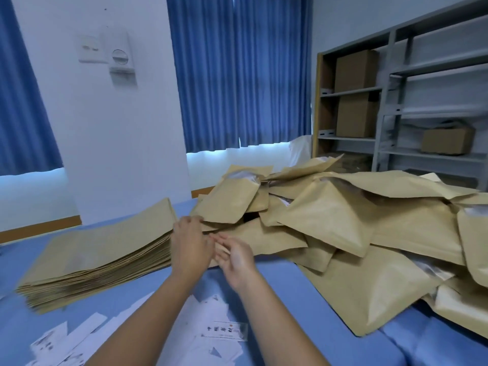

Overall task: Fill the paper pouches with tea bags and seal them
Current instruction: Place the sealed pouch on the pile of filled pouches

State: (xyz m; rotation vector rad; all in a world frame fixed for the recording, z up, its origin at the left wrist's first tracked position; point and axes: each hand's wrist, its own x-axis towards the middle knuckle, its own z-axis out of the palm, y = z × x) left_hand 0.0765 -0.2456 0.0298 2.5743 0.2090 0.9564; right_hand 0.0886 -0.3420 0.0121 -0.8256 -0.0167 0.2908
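**Hands at the end of the pouch stack**

Bare blue worktop point(343, 352) only in a strip between two heaps and toward the near edge. At left, a neat stack of flat kraft pouches point(100, 260): matte brown, thin layered edges. At right, reaching the right edge, a loose pile of puffed pouches point(343, 228), creased, some mouths gaping. Along the near edge, scattered white tea-bag sachets point(224, 331), flat and printed. Left hand point(190, 244) back-up against the stack's right end, fingers bent over it; grip too blurred to tell. Right hand point(235, 254) just beside, fingers loose and spread, holding nothing.
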